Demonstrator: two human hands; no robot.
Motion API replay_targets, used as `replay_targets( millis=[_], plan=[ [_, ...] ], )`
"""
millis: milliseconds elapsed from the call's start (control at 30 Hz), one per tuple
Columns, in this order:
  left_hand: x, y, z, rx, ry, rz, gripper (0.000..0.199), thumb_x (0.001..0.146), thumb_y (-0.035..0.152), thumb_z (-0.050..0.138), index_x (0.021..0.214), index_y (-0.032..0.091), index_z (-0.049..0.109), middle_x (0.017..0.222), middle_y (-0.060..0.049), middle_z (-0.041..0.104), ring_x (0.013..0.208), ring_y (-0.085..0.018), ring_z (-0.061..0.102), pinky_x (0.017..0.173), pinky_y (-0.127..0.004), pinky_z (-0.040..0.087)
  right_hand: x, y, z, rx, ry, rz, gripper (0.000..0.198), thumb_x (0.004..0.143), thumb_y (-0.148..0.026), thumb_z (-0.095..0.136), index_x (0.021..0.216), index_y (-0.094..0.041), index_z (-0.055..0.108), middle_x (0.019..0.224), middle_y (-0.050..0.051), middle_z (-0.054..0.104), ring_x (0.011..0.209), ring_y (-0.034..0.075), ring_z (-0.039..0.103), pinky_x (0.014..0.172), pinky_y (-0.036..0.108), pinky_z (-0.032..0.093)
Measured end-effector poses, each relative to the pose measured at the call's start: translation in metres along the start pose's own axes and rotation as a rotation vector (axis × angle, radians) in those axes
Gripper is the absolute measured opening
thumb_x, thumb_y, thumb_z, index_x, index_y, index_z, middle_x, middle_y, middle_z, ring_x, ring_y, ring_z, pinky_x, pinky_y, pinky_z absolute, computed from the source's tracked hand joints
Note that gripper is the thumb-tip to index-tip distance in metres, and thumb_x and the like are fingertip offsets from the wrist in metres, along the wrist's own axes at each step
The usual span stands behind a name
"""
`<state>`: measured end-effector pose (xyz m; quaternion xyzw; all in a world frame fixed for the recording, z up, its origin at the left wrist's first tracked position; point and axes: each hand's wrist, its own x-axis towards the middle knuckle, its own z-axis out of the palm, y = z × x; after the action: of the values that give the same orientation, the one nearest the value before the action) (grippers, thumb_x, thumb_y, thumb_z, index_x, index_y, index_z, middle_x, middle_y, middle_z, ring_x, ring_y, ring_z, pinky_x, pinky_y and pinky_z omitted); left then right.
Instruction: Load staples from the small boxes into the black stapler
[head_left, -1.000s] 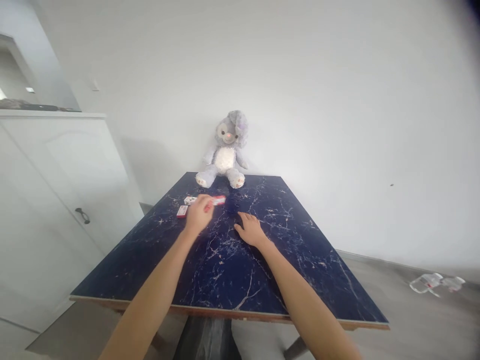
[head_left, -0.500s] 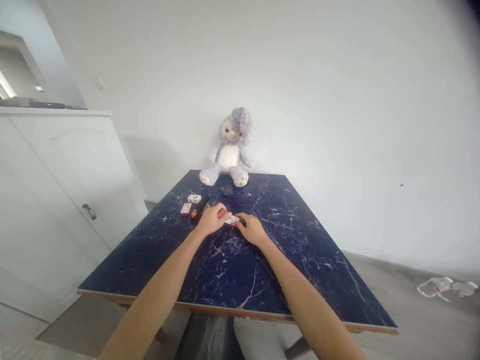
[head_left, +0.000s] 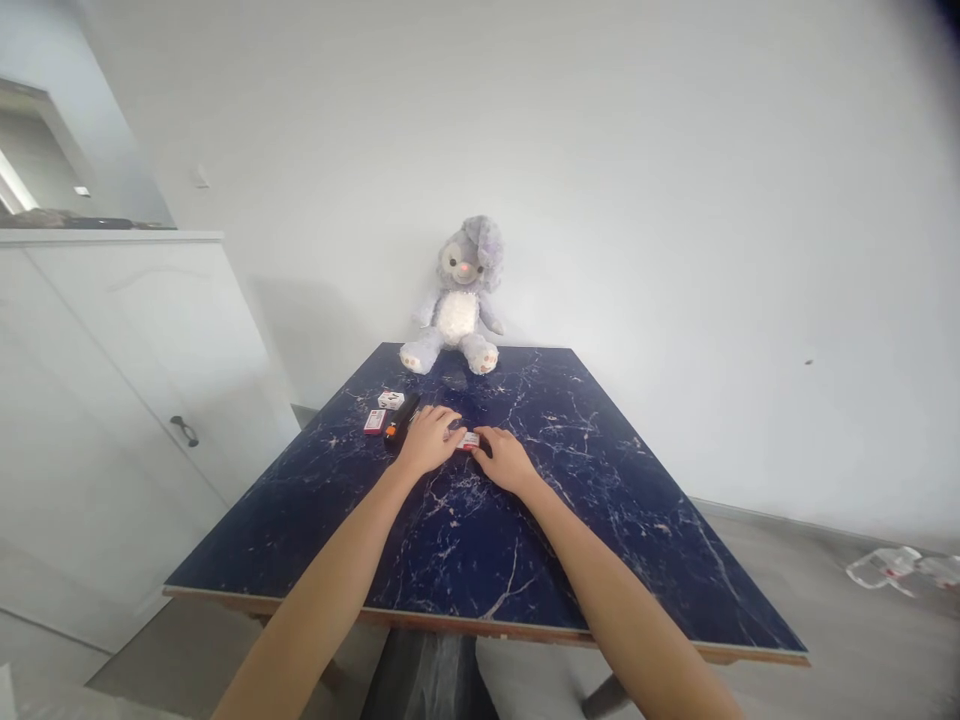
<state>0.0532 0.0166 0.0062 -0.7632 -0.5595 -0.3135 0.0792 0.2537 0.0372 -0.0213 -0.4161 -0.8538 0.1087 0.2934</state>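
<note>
A small red-and-white box (head_left: 469, 441) lies low over the table between my two hands. My left hand (head_left: 430, 440) is palm down at the box's left end, its thumb against it and its fingers curved around the far side. At the opposite end, my right hand (head_left: 504, 460) pinches the box between thumb and fingers. Just left of my left hand rests a black tool with an orange part (head_left: 391, 430), perhaps a stapler, partly hidden by that hand. Beside it are another red-and-white box (head_left: 375, 422) and a white block with black marks (head_left: 391, 400).
A grey plush toy (head_left: 457, 310) sits at the far edge of the dark blue marbled table (head_left: 450, 570), against the wall. To the left stands a white cabinet (head_left: 112, 400). Clear plastic bottles (head_left: 885, 567) lie on the floor at right.
My left hand has turned palm down and its fingers have straightened; the red piece that showed in it is out of sight. My right hand stays at the box's right end.
</note>
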Motion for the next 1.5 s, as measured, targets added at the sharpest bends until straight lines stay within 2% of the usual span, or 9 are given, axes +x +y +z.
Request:
replay_targets(
  millis=[100,200,333,500,767,933,1133,1333,1500],
  plan=[
    [0.000,-0.022,-0.014,0.028,0.184,-0.082,0.028,0.096,0.032,0.047,0.109,0.023,0.070,0.118,-0.008,0.069,0.111,-0.027,0.057,0.104,-0.044,0.036,-0.001,0.000,-0.001,0.019,-0.024,-0.001,0.036,0.092,-0.026,0.057,0.127,-0.019,0.059,0.115,0.010,0.066,0.108,0.022,0.058,0.098,0.033,0.041],
    [-0.003,-0.064,-0.028,0.145,0.400,-0.438,0.037,0.096,0.032,0.043,0.122,0.021,0.066,0.133,-0.010,0.063,0.126,-0.034,0.049,0.109,-0.053,0.030,-0.002,-0.001,-0.003,0.048,-0.024,-0.001,0.038,0.092,-0.027,0.057,0.129,-0.019,0.058,0.121,0.010,0.065,0.115,0.024,0.056,0.101,0.035,0.040],
    [-0.002,-0.124,-0.035,0.090,0.211,-0.612,0.042,0.095,0.033,0.041,0.124,0.019,0.068,0.140,-0.013,0.058,0.130,-0.035,0.049,0.109,-0.054,0.033,-0.003,-0.001,-0.003,0.054,0.013,0.003,0.037,0.092,-0.027,0.057,0.128,-0.019,0.060,0.120,0.010,0.065,0.114,0.024,0.057,0.102,0.035,0.041],
    [0.011,-0.165,-0.010,-0.087,-0.092,-0.355,0.044,0.093,0.040,0.044,0.126,0.024,0.067,0.146,-0.004,0.054,0.137,-0.026,0.047,0.114,-0.042,0.035,0.001,0.005,0.003,0.057,0.056,-0.014,0.041,0.091,-0.030,0.057,0.131,-0.020,0.058,0.127,0.009,0.063,0.114,0.023,0.057,0.102,0.035,0.041],
    [0.012,-0.079,0.019,-0.289,-0.241,-0.077,0.041,0.095,0.033,0.042,0.124,0.022,0.068,0.148,-0.007,0.051,0.137,-0.025,0.048,0.117,-0.044,0.033,0.004,0.005,-0.007,0.111,-0.079,-0.094,0.047,0.080,-0.021,0.062,0.127,-0.018,0.060,0.115,0.009,0.067,0.105,0.023,0.057,0.097,0.035,0.039],
    [0.008,-0.024,0.016,-0.454,-0.287,-0.006,0.041,0.099,0.036,0.037,0.123,0.024,0.069,0.141,-0.005,0.059,0.131,-0.022,0.053,0.114,-0.042,0.036,0.002,0.010,-0.025,0.217,-0.180,-0.058,0.020,0.084,-0.015,0.049,0.093,-0.020,0.066,0.092,0.002,0.069,0.086,0.017,0.059,0.080,0.026,0.040],
    [-0.004,-0.017,0.002,-0.411,-0.025,-0.136,0.046,0.101,0.036,0.029,0.112,0.023,0.072,0.123,-0.005,0.070,0.120,-0.022,0.058,0.111,-0.042,0.037,0.004,0.009,-0.026,0.143,-0.107,-0.010,0.030,0.094,-0.024,0.040,0.071,-0.020,0.058,0.079,0.001,0.065,0.076,0.016,0.055,0.073,0.025,0.036],
    [-0.002,-0.018,-0.022,-0.378,-0.346,-0.014,0.032,0.082,0.049,0.066,0.103,0.025,0.069,0.143,-0.005,0.056,0.140,-0.032,0.034,0.114,-0.051,0.030,0.003,0.004,-0.020,0.263,-0.054,-0.009,0.008,0.085,-0.021,0.055,0.087,-0.020,0.063,0.087,0.000,0.067,0.080,0.016,0.057,0.074,0.024,0.039],
    [0.003,-0.009,-0.036,-0.324,-0.342,0.030,0.024,0.079,0.045,0.069,0.087,0.023,0.071,0.139,-0.007,0.058,0.131,-0.030,0.046,0.111,-0.049,0.037,0.002,0.000,-0.021,0.180,-0.093,-0.068,0.018,0.084,-0.024,0.059,0.067,-0.018,0.062,0.075,0.001,0.062,0.073,0.015,0.055,0.071,0.025,0.038]
  ],
)
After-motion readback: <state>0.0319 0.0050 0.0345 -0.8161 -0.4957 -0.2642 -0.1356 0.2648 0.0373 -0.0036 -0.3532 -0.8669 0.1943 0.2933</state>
